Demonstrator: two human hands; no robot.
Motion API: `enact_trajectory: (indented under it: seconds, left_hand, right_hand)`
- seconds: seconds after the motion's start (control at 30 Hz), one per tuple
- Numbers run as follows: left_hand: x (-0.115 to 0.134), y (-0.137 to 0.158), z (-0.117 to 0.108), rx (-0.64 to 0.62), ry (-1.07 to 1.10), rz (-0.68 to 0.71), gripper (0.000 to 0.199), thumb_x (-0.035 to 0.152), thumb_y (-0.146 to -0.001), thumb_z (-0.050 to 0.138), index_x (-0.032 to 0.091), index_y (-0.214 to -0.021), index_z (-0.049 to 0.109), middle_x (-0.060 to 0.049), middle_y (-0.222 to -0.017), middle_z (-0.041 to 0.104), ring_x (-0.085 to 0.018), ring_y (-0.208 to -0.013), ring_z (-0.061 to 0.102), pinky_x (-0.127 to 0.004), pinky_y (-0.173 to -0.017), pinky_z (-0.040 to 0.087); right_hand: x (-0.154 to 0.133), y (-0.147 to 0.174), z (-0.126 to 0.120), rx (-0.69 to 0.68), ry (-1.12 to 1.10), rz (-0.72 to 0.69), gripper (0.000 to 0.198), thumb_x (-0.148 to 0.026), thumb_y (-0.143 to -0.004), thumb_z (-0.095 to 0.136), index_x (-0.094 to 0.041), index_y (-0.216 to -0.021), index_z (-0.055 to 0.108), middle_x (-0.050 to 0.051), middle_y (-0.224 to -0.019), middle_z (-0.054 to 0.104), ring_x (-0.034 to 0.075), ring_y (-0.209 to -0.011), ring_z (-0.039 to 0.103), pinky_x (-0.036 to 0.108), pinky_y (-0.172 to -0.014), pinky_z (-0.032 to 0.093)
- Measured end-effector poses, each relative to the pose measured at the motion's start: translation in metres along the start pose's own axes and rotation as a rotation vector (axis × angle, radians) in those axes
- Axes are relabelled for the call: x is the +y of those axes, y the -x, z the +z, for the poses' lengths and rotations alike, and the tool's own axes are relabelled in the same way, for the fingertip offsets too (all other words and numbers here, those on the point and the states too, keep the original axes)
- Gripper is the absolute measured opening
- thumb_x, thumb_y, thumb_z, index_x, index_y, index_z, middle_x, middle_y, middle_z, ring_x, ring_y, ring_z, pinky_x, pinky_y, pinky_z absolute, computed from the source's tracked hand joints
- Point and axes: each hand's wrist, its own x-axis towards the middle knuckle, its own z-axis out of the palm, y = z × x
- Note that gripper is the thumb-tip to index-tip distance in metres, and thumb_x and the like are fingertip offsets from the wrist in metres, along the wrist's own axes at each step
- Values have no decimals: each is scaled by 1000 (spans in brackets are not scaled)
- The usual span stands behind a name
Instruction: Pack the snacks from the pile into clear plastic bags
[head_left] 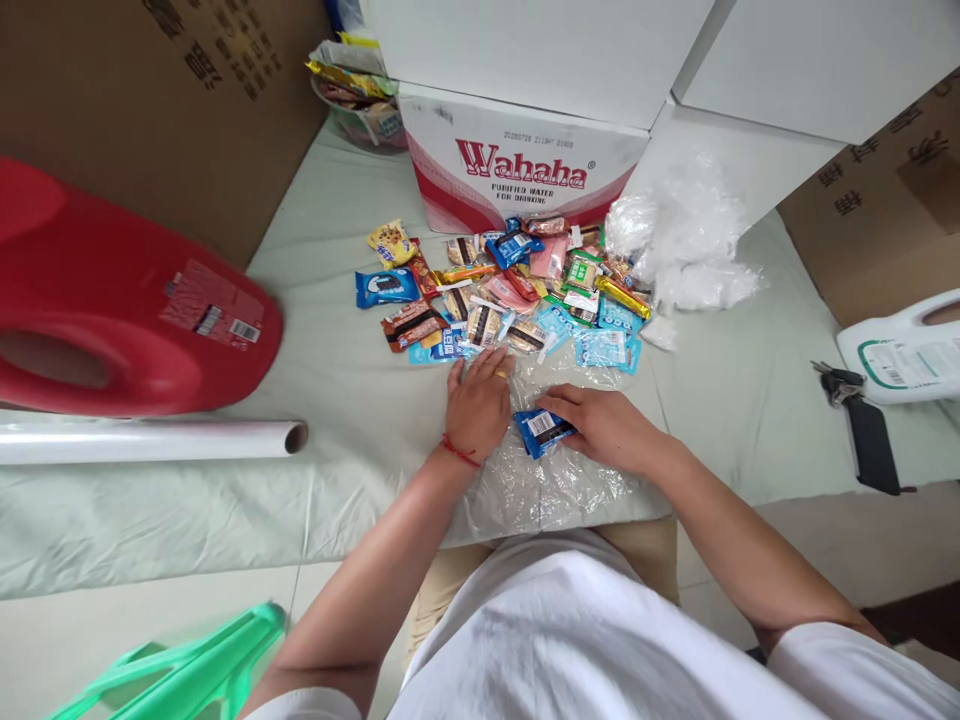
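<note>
My right hand point(604, 425) grips a small blue snack packet point(541, 430) with a white barcode label, just above a sheet of clear plastic film point(517, 495). My left hand point(480, 402) lies with outstretched fingers on the film's left part, its fingertips by the near edge of a snack pile. Closest to those fingertips are a clear-wrapped biscuit point(484, 325) and a blue-and-yellow packet point(442, 347). Light-blue packets point(602, 348) lie at the pile's near right. Another blue packet point(386, 288) sits at its left side.
Behind the pile stands a Wahaha carton point(525, 175); crumpled clear plastic point(697, 240) is beside it. At left are a red jug point(135, 300) and a white roll point(150, 440). On the right, a white bottle point(911, 350), keys point(836, 380) and a black phone-like object point(870, 445).
</note>
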Motion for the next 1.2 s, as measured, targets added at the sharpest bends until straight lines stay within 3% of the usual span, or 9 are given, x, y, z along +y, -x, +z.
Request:
enact_trajectory:
  seconds: [0.17,0.27,0.37,0.43,0.53,0.73,0.97,1.1,1.2]
  left_hand:
    - [-2,0,2,6,8,5,50,19,-101,33,21,-145,57,-7,-160,49,-24,-151,41,-56,-127,19]
    - [-3,0,5,19,20,-3,49,19,-101,33,21,-144,57,-8,-159,50,-23,-151,42,-56,-128,19]
    - [-5,-1,7,57,65,-17,48,19,-101,34,20,-140,60,-8,-156,54,-23,-149,44,-55,-127,21]
    - [-6,-2,6,111,108,-18,46,19,-100,35,18,-137,63,-8,-153,57,-23,-148,46,-55,-126,26]
    - [-9,-4,1,208,187,24,44,20,-99,37,18,-131,68,-7,-147,63,-22,-146,48,-50,-124,35]
    - [-14,-7,-5,301,350,2,38,26,-99,43,21,-121,73,-4,-136,70,-21,-142,54,-47,-124,40]
    - [-25,-3,-26,419,356,-94,30,28,-95,50,22,-108,76,-5,-126,74,-25,-140,54,-49,-124,38]
    - [-14,31,-56,590,248,43,25,27,-98,51,24,-110,72,-7,-130,71,-27,-143,50,-54,-125,35]
    - [-3,75,-63,518,235,258,31,33,-98,56,27,-128,62,-9,-130,70,-30,-135,58,-55,-117,45]
  right_hand:
    - [3,16,4,61,-58,29,73,-27,-93,68,-28,-159,39,11,-163,41,31,-126,64,43,-95,58]
    - [3,32,2,197,-122,30,68,-33,-96,65,-30,-159,38,11,-163,41,31,-131,61,44,-95,59]
    - [-1,49,4,420,-205,41,49,-33,-101,58,-30,-149,50,10,-147,57,27,-128,63,41,-95,59]
    - [-6,62,9,509,-250,57,34,-29,-104,53,-28,-136,61,8,-121,71,23,-109,70,38,-89,59]
    - [-14,84,24,489,-260,42,23,-28,-104,54,-26,-121,69,7,-95,73,23,-86,67,37,-75,57]
    - [-33,106,73,413,-115,-27,42,-41,-96,69,-22,-133,64,14,-125,68,29,-107,58,47,-91,53]
    - [-37,91,107,533,-95,-65,16,-22,-99,61,-23,-106,75,9,-113,70,24,-100,54,40,-89,49]
    - [-36,89,102,552,-154,-57,17,-22,-99,60,-24,-104,76,8,-114,70,23,-100,54,40,-88,48]
    - [-35,85,88,540,-182,-62,17,-24,-100,59,-24,-105,76,10,-115,70,24,-101,55,41,-89,48]
